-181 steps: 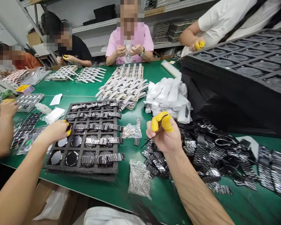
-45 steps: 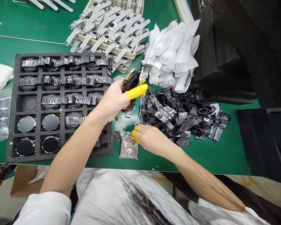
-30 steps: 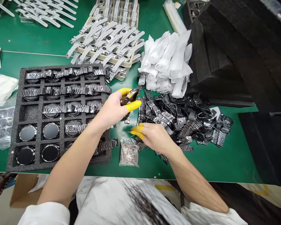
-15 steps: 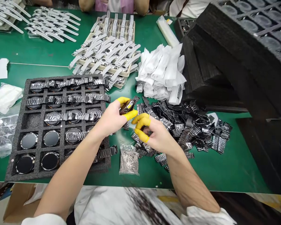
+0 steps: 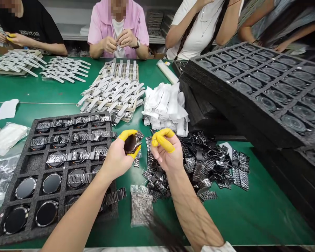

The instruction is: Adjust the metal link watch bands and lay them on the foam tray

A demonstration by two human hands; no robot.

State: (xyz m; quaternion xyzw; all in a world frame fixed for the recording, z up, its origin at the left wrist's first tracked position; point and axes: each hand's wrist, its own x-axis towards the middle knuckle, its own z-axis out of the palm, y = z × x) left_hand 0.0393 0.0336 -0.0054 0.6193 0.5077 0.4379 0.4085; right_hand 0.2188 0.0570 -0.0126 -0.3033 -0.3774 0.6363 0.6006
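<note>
My left hand [image 5: 118, 155], with yellow finger covers, is closed around a dark round watch [image 5: 131, 144], its face turned partly toward me. My right hand [image 5: 166, 148] is raised just right of it, thumb and forefinger in yellow covers pinched together. Whatever may be between those fingertips is too small to make out. Below and behind my right hand spreads a heap of black metal watch bands [image 5: 196, 161]. A clear bag of thin metal pins [image 5: 141, 206] lies below and between my hands.
At left is a black foam tray [image 5: 33, 164] holding watches, several with bands. White-wrapped bundles [image 5: 165, 105] and stacked white-strapped watches [image 5: 115, 92] lie beyond my hands. A tall stack of foam trays [image 5: 225, 94] rises at right. Several people sit across the green table [image 5: 267, 213].
The view has tilted up, bringing the people opposite into sight. My left hand has turned the watch so its face shows more. My right hand has rotated upright, its fingertips closing together.
</note>
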